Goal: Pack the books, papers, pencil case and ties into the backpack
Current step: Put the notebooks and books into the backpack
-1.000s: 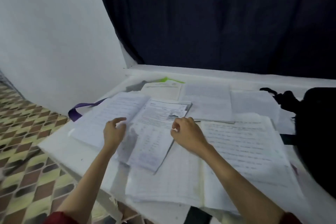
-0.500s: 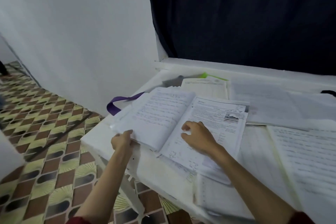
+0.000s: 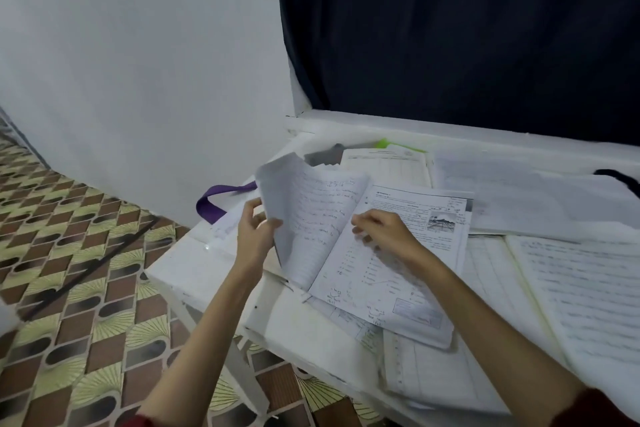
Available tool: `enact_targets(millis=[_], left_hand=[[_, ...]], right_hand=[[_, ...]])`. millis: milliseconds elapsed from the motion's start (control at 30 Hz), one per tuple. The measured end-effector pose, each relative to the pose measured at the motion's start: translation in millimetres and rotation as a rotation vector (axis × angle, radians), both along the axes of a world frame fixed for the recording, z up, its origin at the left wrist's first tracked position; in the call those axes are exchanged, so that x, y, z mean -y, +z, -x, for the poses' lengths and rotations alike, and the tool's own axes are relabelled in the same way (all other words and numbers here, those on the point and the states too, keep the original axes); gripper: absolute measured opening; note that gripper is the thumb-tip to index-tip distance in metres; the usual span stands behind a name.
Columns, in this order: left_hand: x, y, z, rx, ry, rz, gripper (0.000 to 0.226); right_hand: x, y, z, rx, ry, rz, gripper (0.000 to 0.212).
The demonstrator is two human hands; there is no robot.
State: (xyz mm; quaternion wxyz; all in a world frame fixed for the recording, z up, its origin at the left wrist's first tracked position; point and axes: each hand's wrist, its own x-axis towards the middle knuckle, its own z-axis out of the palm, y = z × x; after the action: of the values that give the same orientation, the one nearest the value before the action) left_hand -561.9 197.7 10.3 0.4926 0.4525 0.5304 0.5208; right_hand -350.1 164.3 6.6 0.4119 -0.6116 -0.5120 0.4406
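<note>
White table point(image 3: 194, 274) under you, papers everywhere. Your left hand point(image 3: 254, 236) pinches the exercise book's point(image 3: 346, 253) lifted left pages; your right hand point(image 3: 384, 232) presses flat, fingers loose, on the other page. It's light and floppy, so grip near the spine. Beyond, a purple tie point(image 3: 221, 199) hangs off the edge.

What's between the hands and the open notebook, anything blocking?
Nothing visible. The left hand already grips the notebook's lifted left pages, and the right hand rests on its right page. The notebook lies on top of other papers, uncovered.
</note>
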Motion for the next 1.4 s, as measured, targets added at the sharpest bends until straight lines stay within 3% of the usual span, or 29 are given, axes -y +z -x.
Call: enact_targets(millis=[200, 300, 400, 533, 633, 700, 767, 800, 867, 933, 967, 1100, 1167, 1333, 1400], left_hand=[[9, -2, -33, -0.732, -0.286, -0.499, 0.035], [23, -10, -53, -1.021, -0.427, -0.719, 0.047], [34, -15, -67, -1.071, -0.497, -0.832, 0.051], [43, -23, -81, -0.996, -0.676, -0.877, 0.05], [52, -32, -91, -0.993, -0.822, -0.784, 0.044], [53, -35, -91, -0.933, -0.979, -0.618, 0.045], [48, -34, -81, -0.819, -1.062, -0.444, 0.039], [41, -33, -72, -0.75, -1.007, -0.398, 0.033], [25, -30, -50, -0.677, -0.702, -0.336, 0.02], [3, -34, -21, -0.769, -0.383, -0.26, 0.021], [-10, -39, -6, -0.856, -0.286, -0.188, 0.03], [-42, -57, 39, -1.167, -0.194, 0.126, 0.063], [-48, -55, 49, -1.167, -0.211, 0.164, 0.079], [-73, -39, 66, -1.204, -0.185, 0.201, 0.099], [-88, -31, 77, -1.18, -0.222, 0.23, 0.1]], right_hand=[[5, 34, -31, -0.427, -0.114, 0.123, 0.047], [11, 41, -44, -0.422, -0.141, 0.147, 0.043], [20, 34, -49, -0.296, -0.251, 0.132, 0.027], [40, 19, -63, -0.218, -0.511, 0.094, 0.044], [63, 2, -80, -0.188, -0.508, 0.169, 0.047], [74, -9, -86, -0.139, -0.507, 0.195, 0.048], [81, -14, -84, 0.039, -0.478, 0.19, 0.045], [83, -14, -82, 0.214, -0.45, 0.193, 0.043], [84, -13, -76, 0.68, -0.418, 0.181, 0.041], [80, -11, -65, 1.064, -0.387, 0.113, 0.047], [76, -12, -56, 1.14, -0.337, 0.063, 0.047], [48, -19, -10, 0.945, -0.022, -0.057, 0.031], [36, -25, 11, 0.872, 0.062, -0.044, 0.033], [12, -27, 34, 0.867, 0.015, -0.046, 0.032], [6, -22, 33, 0.748, -0.047, -0.048, 0.03]])
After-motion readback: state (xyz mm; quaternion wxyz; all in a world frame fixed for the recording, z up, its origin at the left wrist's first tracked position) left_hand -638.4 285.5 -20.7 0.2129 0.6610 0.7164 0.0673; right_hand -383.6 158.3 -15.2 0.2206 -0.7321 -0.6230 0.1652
